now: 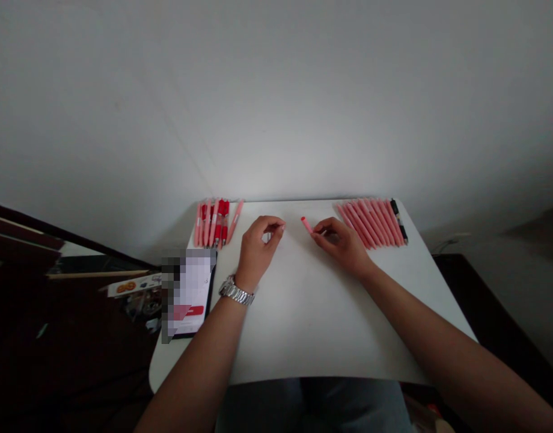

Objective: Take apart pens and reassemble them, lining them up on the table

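Pink pen (306,224), pinched by the right hand (342,242), points to eleven o'clock; left hand (257,240) curled, grip unclear; plastic-wrapped pens (373,224) at two.

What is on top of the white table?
Pink and red pens at far left, pink pens beside a black pen at far right, and a lit-screen device at left. The device and forearms hide the tabletop beneath them.

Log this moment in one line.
left hand: fingers curled, contents unclear | right hand: holds pink pen-like item | left side: red-and-pink pens | right side: pink pen row, black pen
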{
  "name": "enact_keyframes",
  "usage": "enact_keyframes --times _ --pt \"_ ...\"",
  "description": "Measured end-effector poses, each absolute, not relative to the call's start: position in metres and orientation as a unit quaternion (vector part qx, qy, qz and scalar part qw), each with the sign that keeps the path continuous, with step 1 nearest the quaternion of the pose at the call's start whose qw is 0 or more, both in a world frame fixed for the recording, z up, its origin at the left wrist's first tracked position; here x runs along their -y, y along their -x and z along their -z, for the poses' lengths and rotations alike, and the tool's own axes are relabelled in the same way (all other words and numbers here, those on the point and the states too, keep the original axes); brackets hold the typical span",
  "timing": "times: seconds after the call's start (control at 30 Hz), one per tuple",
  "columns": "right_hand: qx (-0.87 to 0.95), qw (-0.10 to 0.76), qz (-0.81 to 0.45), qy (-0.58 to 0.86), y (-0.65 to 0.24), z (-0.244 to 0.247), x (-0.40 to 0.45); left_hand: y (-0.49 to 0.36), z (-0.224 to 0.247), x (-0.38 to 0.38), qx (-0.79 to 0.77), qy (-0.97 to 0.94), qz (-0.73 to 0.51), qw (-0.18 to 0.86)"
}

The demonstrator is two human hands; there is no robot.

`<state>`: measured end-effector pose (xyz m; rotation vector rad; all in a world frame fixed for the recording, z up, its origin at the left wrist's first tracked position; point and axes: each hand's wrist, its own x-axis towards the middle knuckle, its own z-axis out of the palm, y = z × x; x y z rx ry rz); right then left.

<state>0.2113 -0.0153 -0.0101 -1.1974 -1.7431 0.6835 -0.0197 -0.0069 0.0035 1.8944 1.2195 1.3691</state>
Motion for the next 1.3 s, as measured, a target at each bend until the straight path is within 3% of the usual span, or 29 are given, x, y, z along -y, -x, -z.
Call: enact_keyframes --times 0.27,0.57,0.73,1.0,1.3 --pt "0.614 0.516 -0.401 0.441 -0.214 0.016 0.008 0.025 0.0 0.004 -0.491 -0.674 -0.509 0.213" --pt "0.587 0.566 -0.36 0.453 -0.215 0.013 0.009 0.026 -0.001 0.002 -0.518 -0.655 -0.509 0.207" --pt "0.636 0.537 -0.294 0.47 -0.215 0.011 0.013 0.028 0.003 0.0 -0.526 -0.65 -0.507 0.207" --pt "0.701 0.407 -0.244 0.532 -0.215 0.011 0.012 0.029 0.005 0.0 -0.526 -0.652 -0.503 0.215" --pt "0.669 0.479 -0.258 0.507 -0.213 0.007 0.016 0.027 0.001 0.002 -0.534 -0.646 -0.502 0.214"
